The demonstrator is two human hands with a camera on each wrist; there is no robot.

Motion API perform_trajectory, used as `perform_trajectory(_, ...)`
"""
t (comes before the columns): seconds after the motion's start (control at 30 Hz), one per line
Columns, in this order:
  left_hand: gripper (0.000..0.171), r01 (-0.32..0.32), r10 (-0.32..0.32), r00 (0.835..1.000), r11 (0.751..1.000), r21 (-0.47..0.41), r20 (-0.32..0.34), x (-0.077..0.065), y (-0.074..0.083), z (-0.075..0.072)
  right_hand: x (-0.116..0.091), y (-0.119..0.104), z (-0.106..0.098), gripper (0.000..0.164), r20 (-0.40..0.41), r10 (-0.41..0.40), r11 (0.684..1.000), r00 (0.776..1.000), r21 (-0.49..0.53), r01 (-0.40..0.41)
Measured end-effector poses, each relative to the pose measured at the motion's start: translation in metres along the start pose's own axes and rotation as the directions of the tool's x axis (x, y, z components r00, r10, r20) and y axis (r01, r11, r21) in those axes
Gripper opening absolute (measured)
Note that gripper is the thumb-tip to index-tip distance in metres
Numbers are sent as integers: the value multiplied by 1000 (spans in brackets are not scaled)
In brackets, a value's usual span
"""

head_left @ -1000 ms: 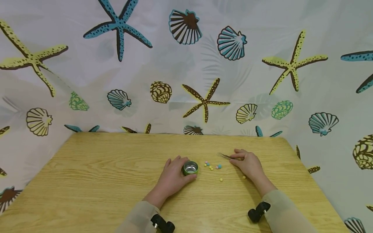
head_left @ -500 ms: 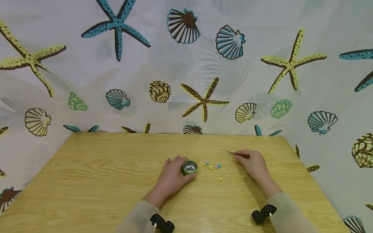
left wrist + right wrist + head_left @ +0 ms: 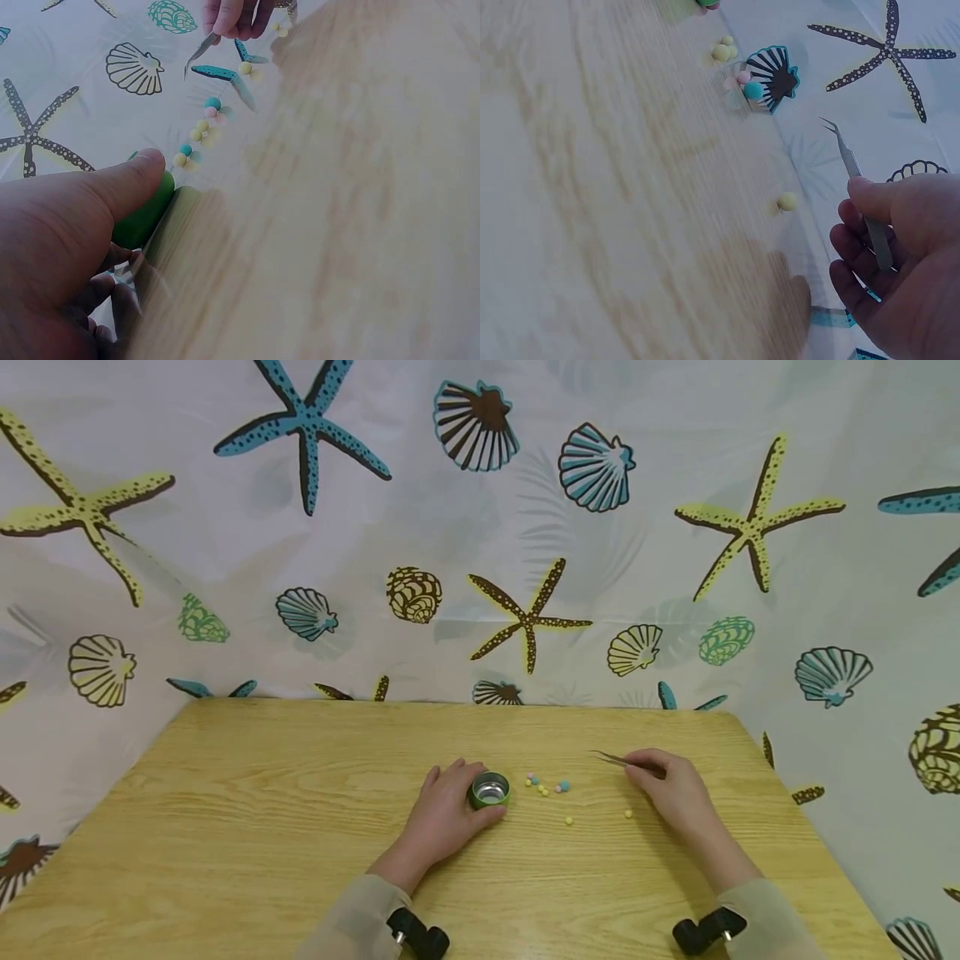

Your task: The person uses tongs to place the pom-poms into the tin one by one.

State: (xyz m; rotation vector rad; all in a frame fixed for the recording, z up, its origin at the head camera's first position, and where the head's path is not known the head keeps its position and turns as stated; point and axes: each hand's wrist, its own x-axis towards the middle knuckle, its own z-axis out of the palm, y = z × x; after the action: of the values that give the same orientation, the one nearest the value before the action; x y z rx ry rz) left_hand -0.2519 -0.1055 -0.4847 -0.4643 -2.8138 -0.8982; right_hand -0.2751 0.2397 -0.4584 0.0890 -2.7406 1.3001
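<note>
The tweezers are right of centre in the head view, held above the table by the right hand, thumb and fingers pinching the shanks. Their long axis slants gently, the fine tips to the left and a little higher, the blunt end to the right inside the hand. In the right wrist view the bent tips point to the upper left and stand slightly apart.

The left hand, near the centre, curls its thumb and fingers round one green cup, upright, its round mouth facing up.

Nine small balls can be counted in the head view: five yellow balls, two blue balls and two pink balls. Seven are grouped between cup and tweezers; two yellow ones lie apart, lower in the frame, one of them just left of the right wrist.

The wooden table has its far edge well above both hands, against a shell-and-starfish cloth. A broad stretch of wood extends left of the left hand; on the right, the slanting edge leaves a narrower strip.
</note>
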Motion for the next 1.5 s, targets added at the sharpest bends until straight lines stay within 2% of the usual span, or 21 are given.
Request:
perform_trajectory(0.57, 69, -5, 5, 1000, 1000, 22, 9, 0, -2, 3, -26, 23, -31, 38, 85, 50, 997, 995, 55, -55)
perform_trajectory(0.8, 68, -5, 4, 1000, 1000, 13, 6, -2, -2, 3, -34, 29, -44, 45, 129, 64, 997, 990, 39, -70)
perform_trajectory(1.1, 68, -9, 8, 1000, 1000, 17, 12, -2, -1, 4, -38, 38, -53, 34, 202, 62, 997, 978, 26, -69)
perform_trajectory(1.33, 67, -26, 26, 1000, 1000, 13, 6, -1, 1, 2, -36, 44, -55, 34, 230, 56, 997, 972, 40, -67)
perform_trajectory(1.5, 69, -15, 14, 1000, 1000, 12, 11, 0, 1, 1, -34, 44, -56, 33, 241, 62, 995, 968, 58, -78)
